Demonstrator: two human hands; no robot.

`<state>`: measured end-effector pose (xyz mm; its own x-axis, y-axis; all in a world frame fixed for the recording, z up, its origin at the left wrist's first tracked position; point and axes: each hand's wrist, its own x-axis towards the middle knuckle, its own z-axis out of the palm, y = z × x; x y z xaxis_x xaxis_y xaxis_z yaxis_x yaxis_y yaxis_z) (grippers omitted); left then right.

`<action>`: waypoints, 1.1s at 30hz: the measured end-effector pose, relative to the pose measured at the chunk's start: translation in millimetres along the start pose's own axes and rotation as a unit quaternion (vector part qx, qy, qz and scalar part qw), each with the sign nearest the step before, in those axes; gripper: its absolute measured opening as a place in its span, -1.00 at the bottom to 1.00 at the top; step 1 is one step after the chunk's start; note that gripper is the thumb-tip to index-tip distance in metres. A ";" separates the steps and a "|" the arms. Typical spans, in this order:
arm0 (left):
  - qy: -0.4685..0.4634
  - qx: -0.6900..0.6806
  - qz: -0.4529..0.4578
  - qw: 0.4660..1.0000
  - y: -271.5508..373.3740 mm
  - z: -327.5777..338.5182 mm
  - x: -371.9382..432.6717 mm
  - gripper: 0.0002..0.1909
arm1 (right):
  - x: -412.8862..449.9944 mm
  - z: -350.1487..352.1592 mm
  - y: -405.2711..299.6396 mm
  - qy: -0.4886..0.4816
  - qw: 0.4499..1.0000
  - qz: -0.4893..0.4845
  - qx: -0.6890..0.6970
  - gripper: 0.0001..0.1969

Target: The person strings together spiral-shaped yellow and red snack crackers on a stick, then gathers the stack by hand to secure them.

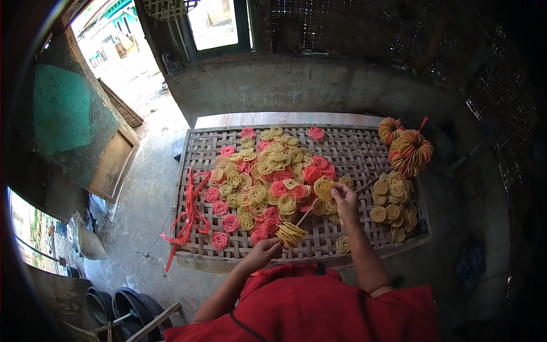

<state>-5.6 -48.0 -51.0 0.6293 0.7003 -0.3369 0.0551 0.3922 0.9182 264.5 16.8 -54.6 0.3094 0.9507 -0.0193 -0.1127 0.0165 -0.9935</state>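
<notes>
My left hand [269, 252] grips the lower end of a thin stick [307, 212] at the front edge of a woven bamboo tray [354, 145]. A short stack of yellow crackers [291, 234] is threaded on the stick close to my fingers. In my right hand [347, 203] a round yellow cracker [324, 188] is pinched by its edge, over the tray; whether more lie behind it cannot be made out. The stick slants up to the right, partly hidden by my right hand. Loose yellow noodle-like crackers [257, 193] and pink ones [230, 222] lie heaped before me.
Pink plastic ribbons [188, 209] hang over the tray's left edge. Flatter yellow crackers [393, 188] are piled on the right, below strung cracker bundles [410, 151]. Dark tubs [136, 305] stand on the floor at lower left, near an open door [68, 111].
</notes>
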 end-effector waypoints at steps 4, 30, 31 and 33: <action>-0.010 -0.011 -0.008 1.000 -5.0 -2.5 2.5 -0.77 | -1.6 1.5 -0.2 -0.008 0.999 -0.026 -0.018 -0.80; -0.015 -0.054 -0.055 0.997 -19.4 -5.1 5.4 -0.84 | -7.2 -1.7 7.0 -0.054 0.998 0.039 -0.008 -0.83; -0.008 -0.045 -0.048 0.998 -16.5 -2.7 5.3 -0.84 | -8.3 -1.0 7.3 -0.055 0.996 -0.010 -0.070 -0.84; -0.006 -0.056 -0.051 0.997 -17.7 -1.4 7.2 -0.84 | -7.3 -1.3 14.4 -0.046 0.995 -0.035 -0.083 -0.86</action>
<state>-3.2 -49.0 -69.9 0.6347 0.6461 -0.4239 0.0329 0.5255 0.8501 261.8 9.7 -68.9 0.2217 0.9736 0.0539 0.0664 0.0401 -0.9970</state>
